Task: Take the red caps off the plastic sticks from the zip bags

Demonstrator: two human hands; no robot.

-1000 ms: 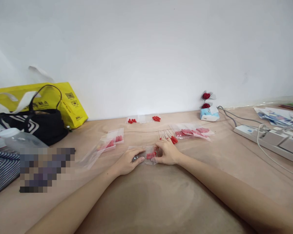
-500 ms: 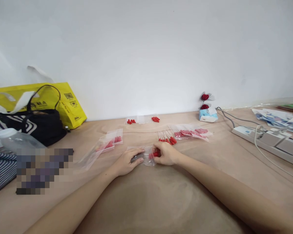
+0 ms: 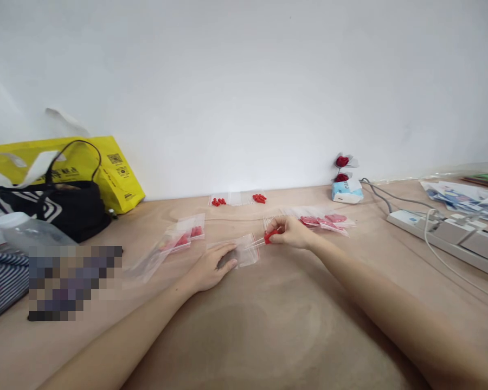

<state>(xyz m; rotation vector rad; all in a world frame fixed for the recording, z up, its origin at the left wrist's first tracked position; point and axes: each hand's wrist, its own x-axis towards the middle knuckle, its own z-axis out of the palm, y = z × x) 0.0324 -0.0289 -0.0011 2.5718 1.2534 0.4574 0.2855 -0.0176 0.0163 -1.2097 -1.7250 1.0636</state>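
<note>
The white sticks with bright red tips (image 3: 271, 236) now slant from the mouth of the small clear plastic bag (image 3: 249, 257), their red ends outside it and their pale shafts reaching its opening; half a second ago those tips lay over the bag, so stick and bag now overlap much less; the right hand (image 3: 291, 232) has shifted away and pinches the tips between thumb and fingers; the left hand (image 3: 212, 269) still holds the bag's left side, thumb and fingers pressed on it, on the wooden bench (image 3: 244, 336); filled clear bags (image 3: 336, 220) lie beyond the right hand, others (image 3: 192, 228) left of centre; loose red pieces (image 3: 259, 199) sit near the bench's far edge.
</note>
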